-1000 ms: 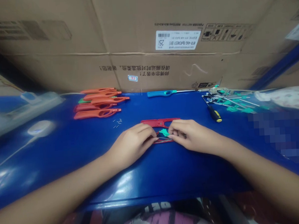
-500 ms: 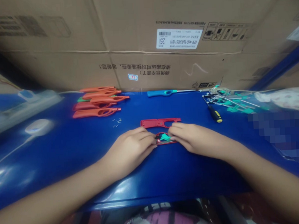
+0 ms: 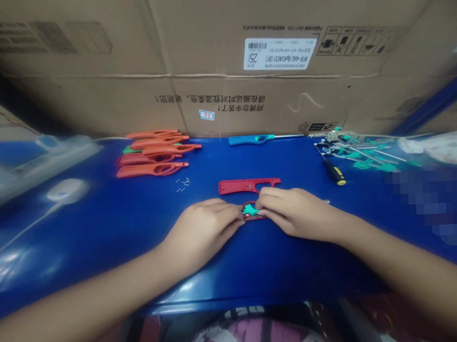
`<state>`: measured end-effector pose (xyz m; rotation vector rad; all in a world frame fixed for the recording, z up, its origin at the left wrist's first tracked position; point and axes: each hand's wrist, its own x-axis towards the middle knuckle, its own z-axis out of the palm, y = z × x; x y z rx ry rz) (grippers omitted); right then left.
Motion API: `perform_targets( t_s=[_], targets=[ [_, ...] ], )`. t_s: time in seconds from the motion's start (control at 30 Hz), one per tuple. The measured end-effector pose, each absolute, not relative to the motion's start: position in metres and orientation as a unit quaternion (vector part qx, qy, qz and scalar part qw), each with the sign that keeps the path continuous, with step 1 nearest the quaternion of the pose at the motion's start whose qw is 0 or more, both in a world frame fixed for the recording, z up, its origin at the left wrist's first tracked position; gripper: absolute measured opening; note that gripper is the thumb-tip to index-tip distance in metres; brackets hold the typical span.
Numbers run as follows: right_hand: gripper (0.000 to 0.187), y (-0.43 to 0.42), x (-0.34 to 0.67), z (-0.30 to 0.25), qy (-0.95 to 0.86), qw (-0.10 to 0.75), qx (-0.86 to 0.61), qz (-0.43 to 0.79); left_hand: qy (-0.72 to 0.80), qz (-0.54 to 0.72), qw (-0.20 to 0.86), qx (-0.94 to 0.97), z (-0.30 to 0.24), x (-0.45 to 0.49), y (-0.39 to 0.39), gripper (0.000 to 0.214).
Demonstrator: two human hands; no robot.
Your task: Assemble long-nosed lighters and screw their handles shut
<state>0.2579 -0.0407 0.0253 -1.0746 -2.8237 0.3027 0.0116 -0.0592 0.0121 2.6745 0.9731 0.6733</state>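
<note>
Near the middle of the blue table, a red lighter shell half (image 3: 254, 217) lies between my hands, with a green trigger piece (image 3: 249, 209) in it. My left hand (image 3: 206, 225) is closed with its fingertips on the left end of that shell. From the other side, my right hand (image 3: 292, 208) pinches at the shell and the green piece; its fingertips partly hide them. Just beyond lies a second red shell half (image 3: 239, 186), hollow side up, close to my right fingers. A small metal tip (image 3: 327, 201) shows behind my right hand.
Several orange and red lighter bodies (image 3: 154, 169) are stacked at the back left, with small pins (image 3: 183, 183) before them. A blue lighter (image 3: 250, 140) lies by the cardboard box (image 3: 207, 49). Right are a screwdriver (image 3: 335, 173) and green-and-metal parts (image 3: 365, 153). A white corded device (image 3: 66, 190) sits left.
The whole view has shifted slightly, so things sit a little further right. My fingers have closed in a bit on the shell, covering more of it. Both hands stay on it.
</note>
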Motion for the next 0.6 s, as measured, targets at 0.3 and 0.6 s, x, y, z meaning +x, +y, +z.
perform_targets(
  t_s=[0.3, 0.6],
  targets=[
    [0.014, -0.0391, 0.2616, 0.0164, -0.913, 0.132, -0.344, 0.175, 0.342, 0.229, 0.103, 0.905, 0.0123, 0.0131, -0.0619, 0.013],
    [0.016, -0.0375, 0.2601, 0.0177, -0.916, 0.164, -0.304, 0.202, 0.345, 0.219, 0.087, 0.909, 0.0109, 0.0123, -0.0622, 0.017]
  ],
)
